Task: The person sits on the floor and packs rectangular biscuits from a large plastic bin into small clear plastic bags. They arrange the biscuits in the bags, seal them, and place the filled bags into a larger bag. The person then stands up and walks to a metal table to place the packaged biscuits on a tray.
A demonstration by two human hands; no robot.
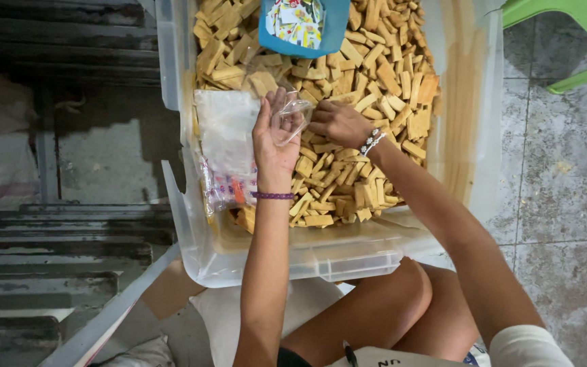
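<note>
A large clear plastic bin holds a heap of tan rectangular biscuit pieces. My left hand holds a small clear plastic bag open over the heap. Just to its right, my right hand rests on the biscuit pieces with its fingers curled at the bag's mouth; whether it grips a piece is hidden. A purple band circles my left wrist and a beaded bracelet my right.
A stack of clear empty bags lies inside the bin's left side, over some printed packets. A blue tray of printed labels sits on the heap at the top. A green plastic stool stands at the upper right. Metal slats run on the left.
</note>
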